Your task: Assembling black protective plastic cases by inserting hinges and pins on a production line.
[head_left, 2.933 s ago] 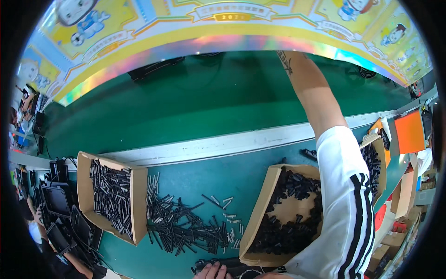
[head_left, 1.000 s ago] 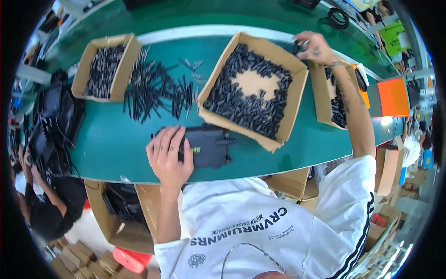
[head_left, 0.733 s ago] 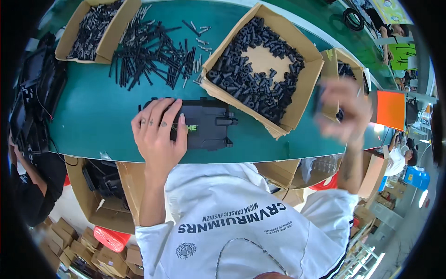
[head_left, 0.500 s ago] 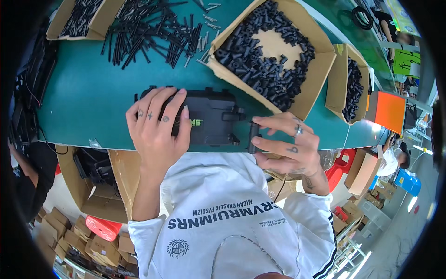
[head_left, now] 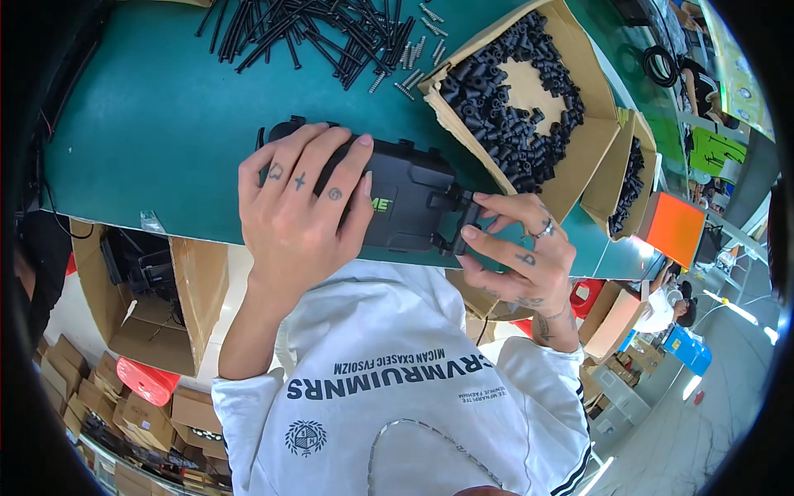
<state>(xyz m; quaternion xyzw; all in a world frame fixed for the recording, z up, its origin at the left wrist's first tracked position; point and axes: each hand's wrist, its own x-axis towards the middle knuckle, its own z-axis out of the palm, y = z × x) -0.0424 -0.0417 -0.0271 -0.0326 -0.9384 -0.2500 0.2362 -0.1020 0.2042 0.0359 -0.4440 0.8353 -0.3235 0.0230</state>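
Observation:
A black plastic case (head_left: pixel 405 194) with green lettering lies at the near edge of the green table, slightly turned. My left hand (head_left: pixel 302 202) is closed over its left part, fingers across the top and hiding much of it. Two prongs stick out from the case's right end. Against them my right hand (head_left: pixel 525 252) holds a short black cylindrical bar (head_left: pixel 466 227), pinched between thumb and fingers. The bar appears to touch the prongs; whether it is seated between them I cannot tell.
Beyond the case lie a heap of long black screws (head_left: pixel 310 37) and several small metal springs (head_left: pixel 409 58). A cardboard box (head_left: pixel 600 161) of black plastic fittings stands at the far right, beside a smaller parts box (head_left: pixel 601 194). An open carton (head_left: pixel 203 289) sits below the table edge at left.
My right hand has brought the black bar from just beside the case up to its prongs. The case now lies more tilted, and the whole view has shifted.

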